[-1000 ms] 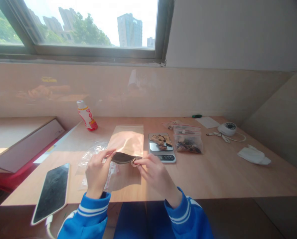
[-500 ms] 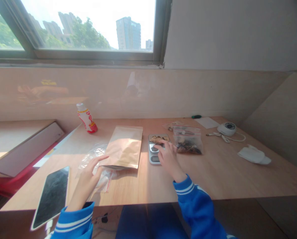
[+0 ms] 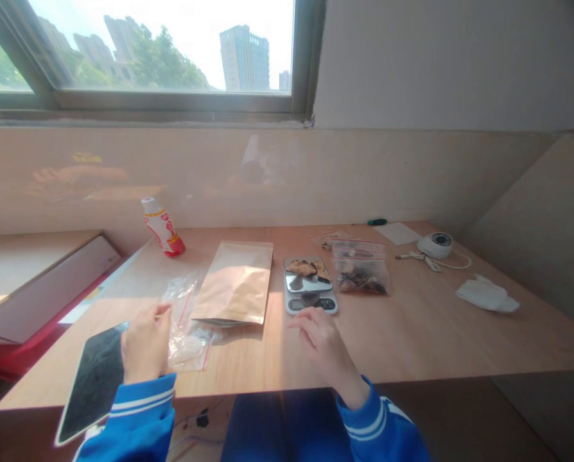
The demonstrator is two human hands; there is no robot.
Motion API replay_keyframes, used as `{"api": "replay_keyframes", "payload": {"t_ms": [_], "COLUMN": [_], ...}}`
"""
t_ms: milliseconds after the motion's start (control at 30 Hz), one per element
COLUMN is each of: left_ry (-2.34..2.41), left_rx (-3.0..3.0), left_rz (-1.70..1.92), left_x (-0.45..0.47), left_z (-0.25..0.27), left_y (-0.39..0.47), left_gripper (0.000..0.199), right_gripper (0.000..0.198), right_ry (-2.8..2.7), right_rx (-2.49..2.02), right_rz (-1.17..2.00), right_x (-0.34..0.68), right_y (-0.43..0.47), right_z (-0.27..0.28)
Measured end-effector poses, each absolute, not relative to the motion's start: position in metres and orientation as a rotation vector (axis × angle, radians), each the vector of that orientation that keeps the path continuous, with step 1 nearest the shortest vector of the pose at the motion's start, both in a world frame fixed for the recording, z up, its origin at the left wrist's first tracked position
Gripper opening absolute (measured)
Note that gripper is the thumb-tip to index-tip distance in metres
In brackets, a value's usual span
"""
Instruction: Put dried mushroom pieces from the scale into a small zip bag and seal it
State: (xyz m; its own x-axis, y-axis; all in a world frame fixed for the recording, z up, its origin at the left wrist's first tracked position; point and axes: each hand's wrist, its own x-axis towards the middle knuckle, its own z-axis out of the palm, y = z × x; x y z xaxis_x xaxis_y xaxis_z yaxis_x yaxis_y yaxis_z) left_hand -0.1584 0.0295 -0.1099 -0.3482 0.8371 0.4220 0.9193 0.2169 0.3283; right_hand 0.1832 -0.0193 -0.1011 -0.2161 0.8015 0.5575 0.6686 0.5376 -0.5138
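My right hand (image 3: pixel 318 337) hovers just in front of a small kitchen scale (image 3: pixel 332 303), fingers loosely bent and apart, nothing visible in them. Brown dried slices (image 3: pixel 304 268), perhaps mushroom, lie on the scale's shiny pan. A dark patch, a piece or a shadow, covers part of its display panel. My left hand (image 3: pixel 146 343) is curled beside a clear zip bag (image 3: pixel 188 343); its fingertips are turned inward, so any hold on the bag's edge is hidden. Between the hands a brown kraft paper pouch (image 3: pixel 234 282) lies flat, its mouth towards me.
Right of the scale sits a zip bag of dark dried pieces (image 3: pixel 361 276), a smaller bag (image 3: pixel 332 239) behind it. A tablet (image 3: pixel 92 378) overhangs the front edge. Farther out are a drink bottle (image 3: pixel 164 231), a white camera (image 3: pixel 435 246) with cable and a crumpled white bag (image 3: pixel 487 295).
My right hand has drawn back from the slices on the pan to in front of the scale. My left hand has moved left off the pouch's corner, its fingers now curled.
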Motion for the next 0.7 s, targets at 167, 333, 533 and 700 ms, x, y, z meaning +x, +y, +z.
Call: {"api": "replay_keyframes", "payload": {"t_ms": [167, 333, 533, 700], "left_ry": [-1.887, -1.657, -1.493, -1.398], "left_rx": [-1.39, -1.449, -1.65, -1.728], "left_rz": [-1.271, -1.607, -1.87, -1.991], "left_x": [-0.139, -0.097, -0.037, -0.001], "left_z": [-0.088, -0.073, -0.077, -0.087], "left_y": [0.025, 0.012, 0.007, 0.027], "left_gripper": [0.019, 0.014, 0.014, 0.013], "right_gripper": [0.02, 0.018, 0.01, 0.007], "right_ry": [-1.843, -1.955, -2.017, -2.06], "right_rx": [-1.621, -1.713, -1.664, -1.596], "right_rz": [-0.114, -0.244, -0.239, -0.252], "right_x": [0.198, 0.207, 0.206, 0.212], "right_y": [0.01, 0.022, 0.02, 0.022], "right_z": [-0.117, -0.128, -0.125, -0.125]}}
